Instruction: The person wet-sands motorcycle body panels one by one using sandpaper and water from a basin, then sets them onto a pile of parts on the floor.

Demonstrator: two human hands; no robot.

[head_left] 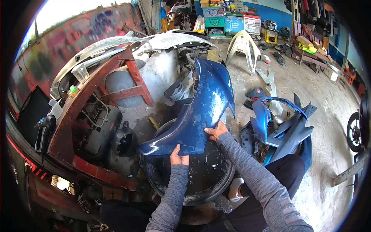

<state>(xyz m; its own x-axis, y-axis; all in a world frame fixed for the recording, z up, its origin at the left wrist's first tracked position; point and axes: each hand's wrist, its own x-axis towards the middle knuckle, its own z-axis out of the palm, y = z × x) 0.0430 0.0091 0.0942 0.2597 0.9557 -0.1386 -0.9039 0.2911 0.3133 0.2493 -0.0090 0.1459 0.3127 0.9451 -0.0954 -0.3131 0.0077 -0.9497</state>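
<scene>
Head view: a single view; clock positions are read about the panel, with 12 at the top.
Panel: the blue panel [208,94] lies mid-view, above the basin [193,198], its broad end at 12 and its narrow tip at 8; pale patches mark the surface, whether wet or worn cannot be told.
Left hand: at 7, the left hand [179,157] is clamped on the lower edge, thumb over the face, fingers hidden beneath.
Right hand: at 5, the right hand [217,130] is clamped on the near edge, well apart from the left hand; its thumb lies on the face.
Main hazard: both grips sit low, so the long end toward 12 has no visible hand support; its weight could tip the panel away.
Slip: if the patches are moisture, the smooth face could slide under the thumbs, dropping the panel onto the basin's rim.
Narrow tip: a swing toward 9 could knock the tip on the red frame [133,75], chipping an edge.
Pointed corner: a swing toward 3 could catch the heap [296,136] of blue parts on the floor [328,120], scratching both.
Footing: the shoe [235,189] at 5 stands just beside the basin; a shifted foot could jolt it.
Cup: at 10, the clear cup [81,72] by the frame could topple if the frame were struck.
</scene>
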